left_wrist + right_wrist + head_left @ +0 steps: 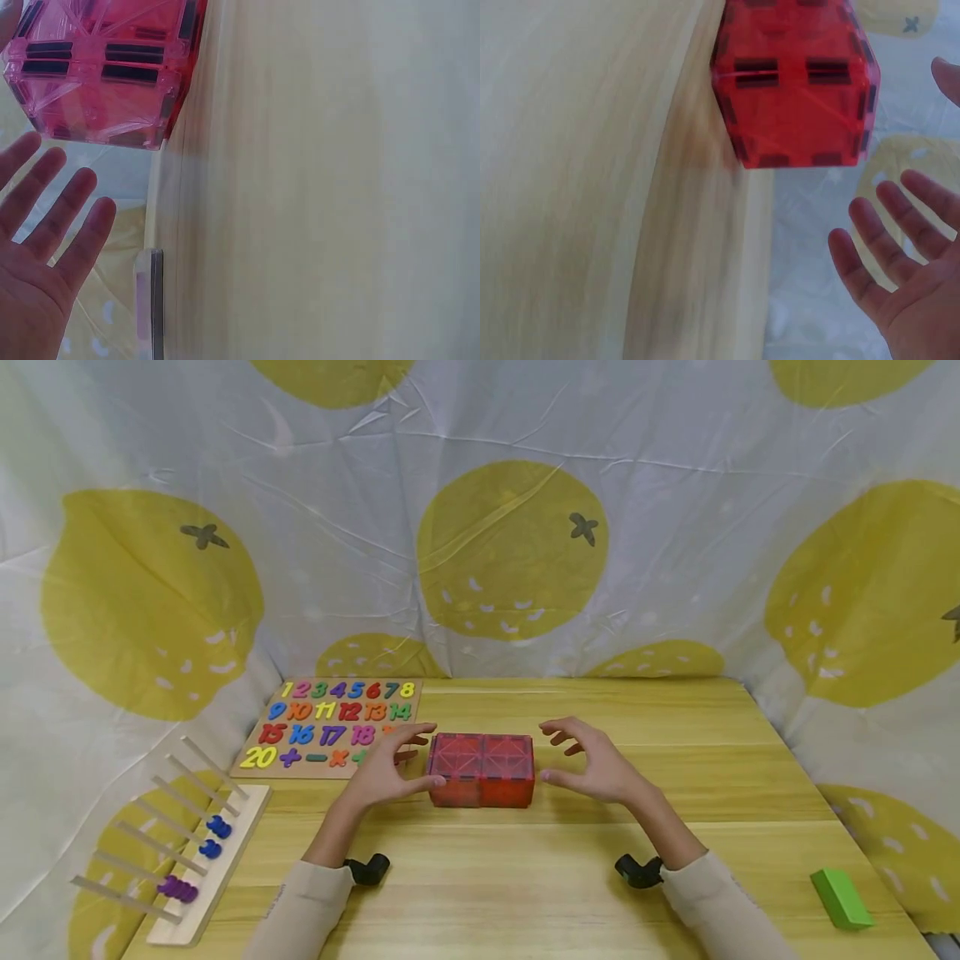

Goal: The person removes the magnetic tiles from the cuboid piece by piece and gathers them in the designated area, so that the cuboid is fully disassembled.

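On the wooden table stands a red translucent box of magnetic tiles (482,770), two square tiles long, with dark magnet strips along its edges. My left hand (386,770) is at its left end, fingers spread and thumb overlapping the front left corner in the head view. In the left wrist view the fingers (75,217) are parted, just beyond the pink-red tiles (97,71). My right hand (592,762) is curved in the air, a small gap off the right end. In the right wrist view its fingers (889,240) are spread apart from the red box (795,90).
A number board (322,727) with colourful digits lies at the back left, partly behind my left hand. A wooden peg rack (232,860) with blue and purple beads stands at the left edge. A green block (842,899) lies at the right. A lemon-print cloth (675,568) hangs behind.
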`<state>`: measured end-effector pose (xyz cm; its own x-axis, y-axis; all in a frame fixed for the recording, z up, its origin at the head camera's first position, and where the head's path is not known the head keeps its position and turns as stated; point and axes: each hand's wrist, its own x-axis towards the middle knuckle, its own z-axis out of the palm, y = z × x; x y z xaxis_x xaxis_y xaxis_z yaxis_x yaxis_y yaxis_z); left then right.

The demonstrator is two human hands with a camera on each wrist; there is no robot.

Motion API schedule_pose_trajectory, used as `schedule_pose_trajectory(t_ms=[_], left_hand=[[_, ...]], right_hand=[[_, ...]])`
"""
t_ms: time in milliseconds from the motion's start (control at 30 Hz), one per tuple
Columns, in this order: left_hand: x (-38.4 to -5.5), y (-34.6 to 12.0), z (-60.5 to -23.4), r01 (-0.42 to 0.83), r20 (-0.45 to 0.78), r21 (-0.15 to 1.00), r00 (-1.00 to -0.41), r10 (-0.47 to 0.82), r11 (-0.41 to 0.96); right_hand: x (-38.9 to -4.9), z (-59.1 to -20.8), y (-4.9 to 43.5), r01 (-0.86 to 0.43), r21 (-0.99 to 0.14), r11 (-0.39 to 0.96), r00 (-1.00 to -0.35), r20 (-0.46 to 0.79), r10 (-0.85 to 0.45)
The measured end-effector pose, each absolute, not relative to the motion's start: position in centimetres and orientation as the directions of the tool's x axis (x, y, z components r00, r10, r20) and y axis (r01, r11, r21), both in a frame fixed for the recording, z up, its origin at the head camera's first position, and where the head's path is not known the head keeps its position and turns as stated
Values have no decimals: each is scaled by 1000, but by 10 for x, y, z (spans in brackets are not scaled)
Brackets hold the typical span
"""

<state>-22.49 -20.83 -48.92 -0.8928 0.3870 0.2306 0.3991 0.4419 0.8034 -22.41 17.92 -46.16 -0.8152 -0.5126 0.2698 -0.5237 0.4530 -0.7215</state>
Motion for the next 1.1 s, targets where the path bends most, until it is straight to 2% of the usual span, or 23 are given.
schedule_pose_trajectory(t_ms=[367, 567, 1100], left_hand=[[-226, -202, -492, 386, 228, 838, -890, 395, 385], [-225, -201, -495, 411, 249, 806, -889, 385, 426], [-222, -194, -499, 336, 197, 872, -907, 373, 357]], right_hand=[[-223, -465, 158, -520, -733, 438, -813, 268, -516], [-223, -467, 147, -526, -702, 481, -817, 261, -514], [-227, -466, 129, -514, -646, 565, -836, 228, -500]])
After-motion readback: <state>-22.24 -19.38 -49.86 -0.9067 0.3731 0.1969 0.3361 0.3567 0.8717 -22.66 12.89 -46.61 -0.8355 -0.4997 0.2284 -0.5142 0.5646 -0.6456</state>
